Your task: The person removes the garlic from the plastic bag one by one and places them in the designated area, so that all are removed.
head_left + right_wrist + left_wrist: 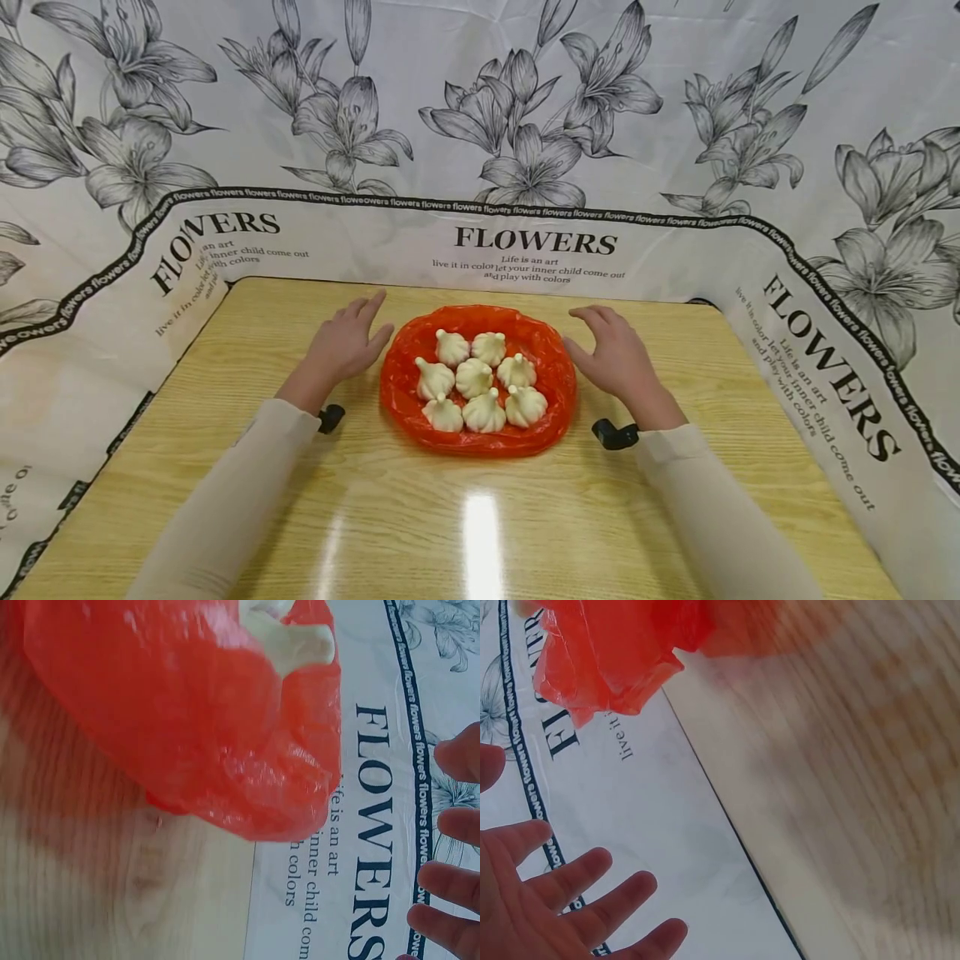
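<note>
Several garlic bulbs (474, 378) lie grouped inside a red plastic bag (480, 443), whose edge is spread into a low ring on the table. To the left of the bag is my left hand (344, 343), fingers extended and apart from it. My right hand (617, 354) is held on the other side, thumb toward the bag's right edge, with nothing in its grasp. In the left wrist view the spread fingers (570, 881) and the bag's red side (615, 656) show. The right wrist view has the bag (180, 720) with one pale garlic stem (307, 646) over its rim.
The wooden table (420, 517) carries the bag near its middle. A white cloth (517, 179) printed with flowers and lettering stands round the back and sides. Black wrist devices (615, 434) sit by both wrists.
</note>
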{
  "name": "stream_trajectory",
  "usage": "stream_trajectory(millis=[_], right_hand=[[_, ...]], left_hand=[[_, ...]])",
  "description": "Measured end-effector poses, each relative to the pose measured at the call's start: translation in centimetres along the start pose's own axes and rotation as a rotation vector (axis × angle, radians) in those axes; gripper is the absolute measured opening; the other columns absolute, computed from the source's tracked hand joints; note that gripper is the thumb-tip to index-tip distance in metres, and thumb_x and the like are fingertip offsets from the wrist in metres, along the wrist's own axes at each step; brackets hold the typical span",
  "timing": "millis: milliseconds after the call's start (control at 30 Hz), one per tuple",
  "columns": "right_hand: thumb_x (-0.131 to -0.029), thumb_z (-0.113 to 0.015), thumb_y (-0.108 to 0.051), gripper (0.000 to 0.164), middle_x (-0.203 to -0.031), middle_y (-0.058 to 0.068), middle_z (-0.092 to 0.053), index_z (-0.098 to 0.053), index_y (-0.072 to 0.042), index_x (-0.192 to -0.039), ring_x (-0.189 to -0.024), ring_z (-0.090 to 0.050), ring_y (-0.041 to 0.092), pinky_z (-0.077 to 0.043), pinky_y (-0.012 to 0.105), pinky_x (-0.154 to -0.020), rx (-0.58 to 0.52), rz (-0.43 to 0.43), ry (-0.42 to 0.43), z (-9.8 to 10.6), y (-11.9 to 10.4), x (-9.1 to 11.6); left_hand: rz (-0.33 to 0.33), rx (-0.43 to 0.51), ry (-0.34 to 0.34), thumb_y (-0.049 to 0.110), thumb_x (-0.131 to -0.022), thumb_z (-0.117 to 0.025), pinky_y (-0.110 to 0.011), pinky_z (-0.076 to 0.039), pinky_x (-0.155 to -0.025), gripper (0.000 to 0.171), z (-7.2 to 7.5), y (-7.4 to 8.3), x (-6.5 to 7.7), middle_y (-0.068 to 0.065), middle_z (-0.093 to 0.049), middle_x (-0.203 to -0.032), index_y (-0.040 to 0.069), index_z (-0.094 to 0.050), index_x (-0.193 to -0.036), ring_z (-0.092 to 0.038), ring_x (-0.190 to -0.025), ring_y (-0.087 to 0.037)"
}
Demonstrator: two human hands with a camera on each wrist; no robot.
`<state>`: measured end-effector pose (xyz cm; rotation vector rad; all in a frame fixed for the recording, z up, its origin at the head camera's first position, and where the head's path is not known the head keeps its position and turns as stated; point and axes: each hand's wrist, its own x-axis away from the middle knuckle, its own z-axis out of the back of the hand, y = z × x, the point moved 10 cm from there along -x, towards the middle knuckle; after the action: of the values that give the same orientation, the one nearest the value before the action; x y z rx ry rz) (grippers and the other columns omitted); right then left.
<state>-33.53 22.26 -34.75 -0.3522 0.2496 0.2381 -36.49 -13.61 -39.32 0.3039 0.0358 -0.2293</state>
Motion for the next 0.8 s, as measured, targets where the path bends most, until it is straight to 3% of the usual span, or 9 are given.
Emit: stream_trajectory(millis=[533,800], right_hand=[[-0.091,-0.063,-0.03,0.04,-0.127,0.015,-0.059,-0.061,-0.009,-0.125,-0.118,-0.055,0.036,-0.045,0.055,-0.1,-0.094,0.073,-0.045,-0.9,-3.1,1.9],[-0.089,-0.068,-0.026,0.037,-0.123,0.012,-0.062,-0.063,-0.011,-0.122,-0.115,-0.058,0.031,-0.047,0.051,-0.099,-0.149,0.142,-0.093,-2.0,-4.9,2.8]], left_hand=[[0.035,0.214,-0.066,0.046,-0.1,-0.041,-0.061,-0.033,-0.109,0.068,-1.5,-0.1,0.7,-0.023,-0.033,-0.152,0.02,-0.014,-0.156,-0.036,-0.137,-0.044],[0.027,0.326,-0.078,0.039,-0.099,-0.047,-0.055,-0.042,-0.104,0.065,-2.4,0.1,0.8,-0.02,-0.047,-0.143,0.017,-0.02,-0.155,-0.048,-0.128,-0.038]])
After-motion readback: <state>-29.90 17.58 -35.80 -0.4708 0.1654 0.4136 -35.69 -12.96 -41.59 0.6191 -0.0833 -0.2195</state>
